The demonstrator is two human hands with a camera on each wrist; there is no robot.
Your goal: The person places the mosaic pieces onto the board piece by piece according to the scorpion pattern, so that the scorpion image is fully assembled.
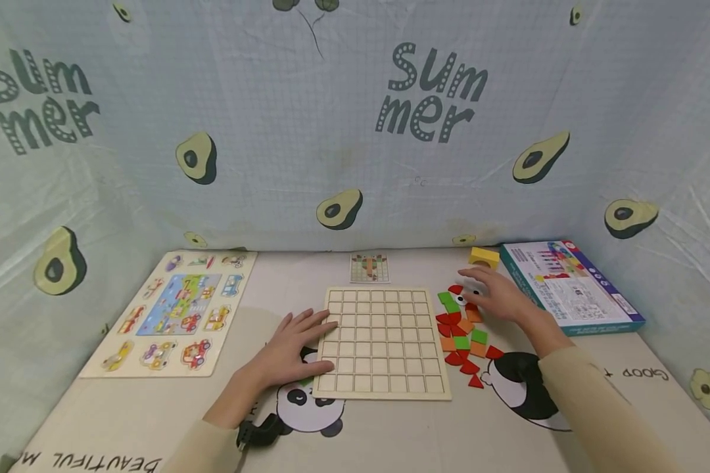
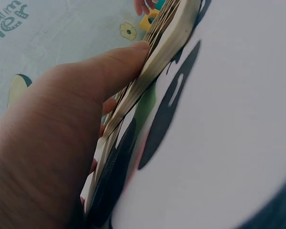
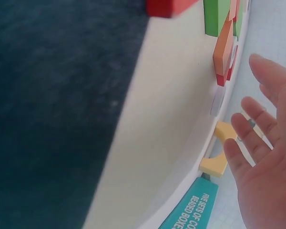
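A pale wooden grid board (image 1: 384,341) lies flat in the middle of the table. My left hand (image 1: 292,348) rests on its left edge, fingers straight and spread; in the left wrist view the thumb (image 2: 119,64) lies on the board's rim. To the right of the board is a loose group of red, green (image 1: 449,302) and orange (image 1: 478,349) pieces. Over the far end of that group hovers my right hand (image 1: 499,295), with a white piece (image 1: 471,285) under its fingers. The right wrist view shows this hand's fingers loosely extended, holding nothing.
A yellow block (image 1: 484,257) with a curved cut-out stands behind the right hand, beside a teal-edged box (image 1: 574,289). A small pattern card (image 1: 369,269) lies beyond the board. At the left is a vehicle picture puzzle (image 1: 171,315). A printed cloth wall (image 1: 260,164) surrounds the table.
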